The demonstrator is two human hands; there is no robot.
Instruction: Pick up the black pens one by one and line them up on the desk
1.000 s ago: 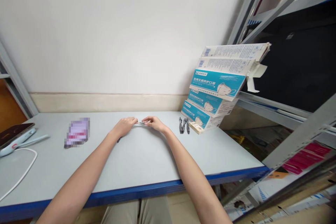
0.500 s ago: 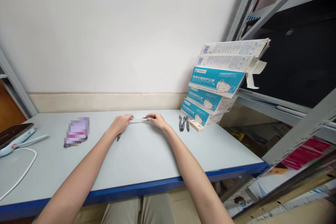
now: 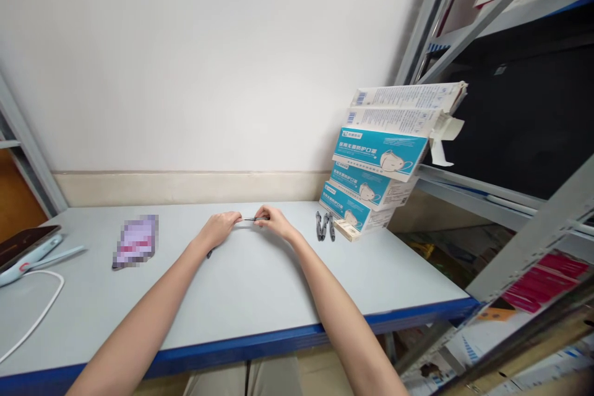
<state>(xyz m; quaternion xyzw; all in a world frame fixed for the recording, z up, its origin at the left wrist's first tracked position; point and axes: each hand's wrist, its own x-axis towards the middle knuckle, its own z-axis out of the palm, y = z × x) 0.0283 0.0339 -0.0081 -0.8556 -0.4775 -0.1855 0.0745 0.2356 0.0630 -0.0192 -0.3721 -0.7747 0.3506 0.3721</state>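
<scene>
Both my hands meet over the far middle of the grey table (image 3: 250, 284). My left hand (image 3: 219, 228) is closed round a pen barrel whose dark tip pokes out below the wrist. My right hand (image 3: 273, 222) is pinched on a thin pen part (image 3: 249, 219) that bridges the small gap between the two hands. Three dark pens (image 3: 325, 226) lie side by side just right of my right hand.
A leaning stack of blue and white mask boxes (image 3: 385, 158) stands at the table's back right against metal shelving (image 3: 510, 185). A blurred purple packet (image 3: 136, 240) lies left of my hands. At the far left are a dark phone (image 3: 23, 240), a pale blue device (image 3: 32, 255) and a white cable (image 3: 37, 315).
Half a second ago my hands were further apart with a long thin refill stretched between them; now they have closed together and only a short piece shows.
</scene>
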